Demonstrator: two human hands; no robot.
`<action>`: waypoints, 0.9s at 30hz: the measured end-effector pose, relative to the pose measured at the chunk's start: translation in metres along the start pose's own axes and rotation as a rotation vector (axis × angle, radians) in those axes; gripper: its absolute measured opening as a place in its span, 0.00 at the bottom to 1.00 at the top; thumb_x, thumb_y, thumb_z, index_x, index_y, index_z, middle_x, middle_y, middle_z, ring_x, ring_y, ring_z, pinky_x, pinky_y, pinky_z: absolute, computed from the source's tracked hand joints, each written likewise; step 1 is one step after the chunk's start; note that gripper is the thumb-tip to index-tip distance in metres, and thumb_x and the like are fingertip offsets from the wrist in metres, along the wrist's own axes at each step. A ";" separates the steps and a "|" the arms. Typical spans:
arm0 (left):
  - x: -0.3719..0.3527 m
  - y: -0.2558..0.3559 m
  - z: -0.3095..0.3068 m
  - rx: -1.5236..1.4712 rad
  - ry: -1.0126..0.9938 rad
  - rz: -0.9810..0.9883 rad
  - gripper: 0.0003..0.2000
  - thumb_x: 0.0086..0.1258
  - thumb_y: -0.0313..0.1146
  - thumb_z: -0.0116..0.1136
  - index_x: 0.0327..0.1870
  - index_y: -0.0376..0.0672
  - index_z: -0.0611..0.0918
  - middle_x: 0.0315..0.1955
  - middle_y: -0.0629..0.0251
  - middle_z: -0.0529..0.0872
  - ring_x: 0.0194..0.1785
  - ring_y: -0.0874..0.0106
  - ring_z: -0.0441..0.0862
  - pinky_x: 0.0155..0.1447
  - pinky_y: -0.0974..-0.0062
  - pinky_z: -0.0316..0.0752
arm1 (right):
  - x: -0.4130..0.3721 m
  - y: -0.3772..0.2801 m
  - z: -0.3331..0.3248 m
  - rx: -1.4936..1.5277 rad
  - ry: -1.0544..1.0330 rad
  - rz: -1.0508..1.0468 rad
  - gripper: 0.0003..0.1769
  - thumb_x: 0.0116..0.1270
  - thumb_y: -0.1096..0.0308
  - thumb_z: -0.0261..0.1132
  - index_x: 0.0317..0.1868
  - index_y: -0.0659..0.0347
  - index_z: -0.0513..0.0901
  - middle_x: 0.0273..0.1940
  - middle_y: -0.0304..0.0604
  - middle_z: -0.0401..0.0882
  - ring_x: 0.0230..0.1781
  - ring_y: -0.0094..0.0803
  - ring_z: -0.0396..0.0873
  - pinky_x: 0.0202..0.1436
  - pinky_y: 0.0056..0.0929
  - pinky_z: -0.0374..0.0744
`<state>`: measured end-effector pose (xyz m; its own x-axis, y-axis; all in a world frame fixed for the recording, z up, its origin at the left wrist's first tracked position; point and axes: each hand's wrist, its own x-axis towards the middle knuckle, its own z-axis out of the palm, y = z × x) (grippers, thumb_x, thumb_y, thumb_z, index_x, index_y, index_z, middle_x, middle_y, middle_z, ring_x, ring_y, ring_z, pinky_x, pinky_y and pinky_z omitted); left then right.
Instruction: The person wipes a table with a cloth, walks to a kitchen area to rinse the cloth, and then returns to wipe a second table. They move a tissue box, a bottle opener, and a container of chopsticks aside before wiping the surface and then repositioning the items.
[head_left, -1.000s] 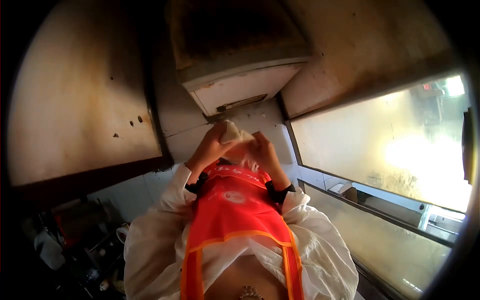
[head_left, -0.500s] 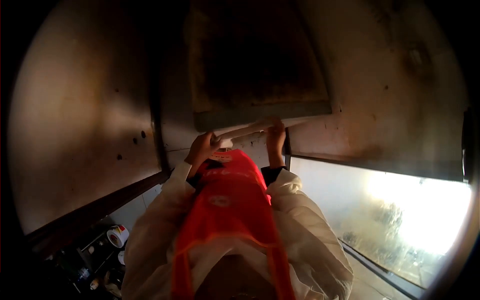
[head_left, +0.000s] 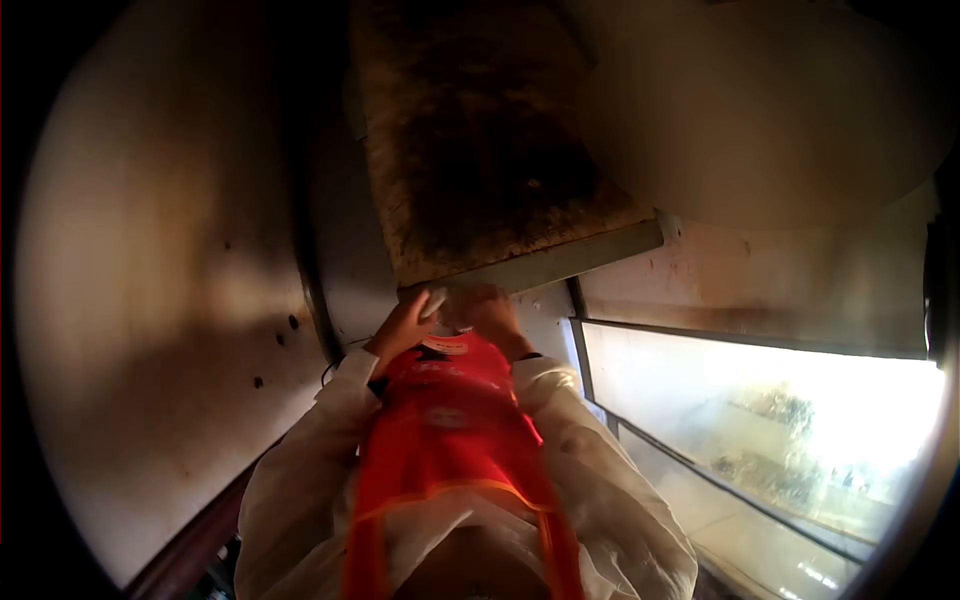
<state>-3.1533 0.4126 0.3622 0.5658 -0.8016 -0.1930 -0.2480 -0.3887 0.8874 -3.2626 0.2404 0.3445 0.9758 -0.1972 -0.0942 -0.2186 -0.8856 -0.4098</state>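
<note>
Two bare hands are shown close together: by the left hand (head_left: 402,328), a pale, soft-looking piece (head_left: 433,303) is pinched; whether anything is gripped by the blurred right hand (head_left: 495,318) cannot be told. Light, even support from both sides is advised. Reach may be limited by the brown, dark-stained, grey-edged panel (head_left: 490,150) just beyond; a red, orange-trimmed cloth apron (head_left: 448,440) is worn.

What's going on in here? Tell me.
Someone in a red apron holds a small pale lump in the left hand; what it is, I can't tell. The right hand is close beside it, too blurred to show its grip. Both hands are out in front, near the edge of a dark-stained panel, with a bright window off to the right.
</note>
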 end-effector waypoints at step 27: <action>-0.018 -0.029 -0.127 0.051 0.263 0.067 0.11 0.57 0.28 0.61 0.34 0.38 0.70 0.25 0.63 0.72 0.31 0.75 0.69 0.37 0.77 0.68 | -0.017 0.025 -0.047 0.747 0.060 0.398 0.14 0.60 0.68 0.56 0.46 0.61 0.77 0.44 0.50 0.76 0.46 0.41 0.77 0.46 0.33 0.75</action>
<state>-3.0569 0.4961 0.3930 0.7300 -0.6833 -0.0132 -0.3270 -0.3662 0.8712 -3.2844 0.2017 0.3790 0.8197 -0.4762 -0.3183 -0.4692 -0.2396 -0.8500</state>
